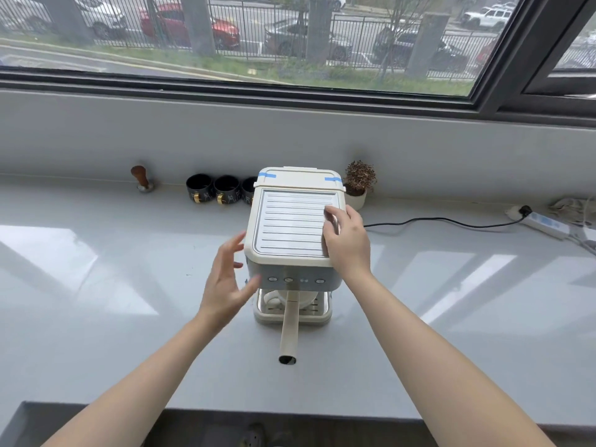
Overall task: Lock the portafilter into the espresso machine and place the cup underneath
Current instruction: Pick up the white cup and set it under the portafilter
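At the frame's centre stands the cream espresso machine (pixel 292 227) on the grey counter (pixel 96 285). The portafilter (pixel 289 324) sits in the group head, its handle pointing toward the camera, and a white cup (pixel 292 300) rests beneath on the drip tray (pixel 324 312). The right hand (pixel 346 240) lies flat on the machine's ribbed top — gripping nothing. The left hand (pixel 227 282) hovers spread just left of the machine, empty. Black cups (pixel 213 188) line the back at upper left.

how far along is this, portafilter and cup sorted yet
Mostly done: the portafilter sits in the machine, handle pointing forward, and a white cup is underneath. The right hand rests on top; the left hand is open beside it. Left: likely just letting go.
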{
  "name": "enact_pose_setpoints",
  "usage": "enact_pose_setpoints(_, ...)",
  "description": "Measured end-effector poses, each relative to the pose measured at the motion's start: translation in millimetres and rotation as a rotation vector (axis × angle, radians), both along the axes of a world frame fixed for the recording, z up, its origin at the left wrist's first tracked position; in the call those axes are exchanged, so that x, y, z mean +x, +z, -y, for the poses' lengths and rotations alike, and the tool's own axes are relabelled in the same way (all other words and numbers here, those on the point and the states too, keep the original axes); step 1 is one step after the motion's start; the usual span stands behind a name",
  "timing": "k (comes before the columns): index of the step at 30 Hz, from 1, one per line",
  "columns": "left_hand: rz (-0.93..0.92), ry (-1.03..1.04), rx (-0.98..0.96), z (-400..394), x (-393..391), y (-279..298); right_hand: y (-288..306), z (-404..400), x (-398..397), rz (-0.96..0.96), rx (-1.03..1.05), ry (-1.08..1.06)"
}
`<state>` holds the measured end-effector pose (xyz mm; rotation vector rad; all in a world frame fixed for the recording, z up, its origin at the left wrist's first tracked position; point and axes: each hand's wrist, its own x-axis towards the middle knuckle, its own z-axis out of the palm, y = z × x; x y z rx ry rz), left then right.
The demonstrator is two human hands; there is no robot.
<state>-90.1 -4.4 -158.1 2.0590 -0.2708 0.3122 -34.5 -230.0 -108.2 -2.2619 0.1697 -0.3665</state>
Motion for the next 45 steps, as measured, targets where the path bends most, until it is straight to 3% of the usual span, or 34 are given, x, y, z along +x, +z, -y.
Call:
enact_pose_setpoints(3,0.096,-0.106,0.265,5,2,2,-9,-2,-14,0.07,0.119,0.04)
enact_pose_setpoints(6,0.162,-0.061,0.339,13,6,-9,-23,-5,-39,0.179,0.192,0.05)
enact_pose_setpoints(13,0.231,-0.039,0.277,19,9,-15,-61,-6,-67,0.341,0.084,0.208)
enact_pose_setpoints(21,0.228,-0.037,0.271,18,8,-14,-72,-5,-62,0.374,0.039,0.191)
enact_pose_setpoints(39,0.197,0.011,0.266,19,4,-14,-65,4,-67,0.348,-0.037,0.238)
enact_pose_setpoints(45,0.186,0.017,0.246,19,3,-14,-59,20,-68,0.28,-0.164,0.299)
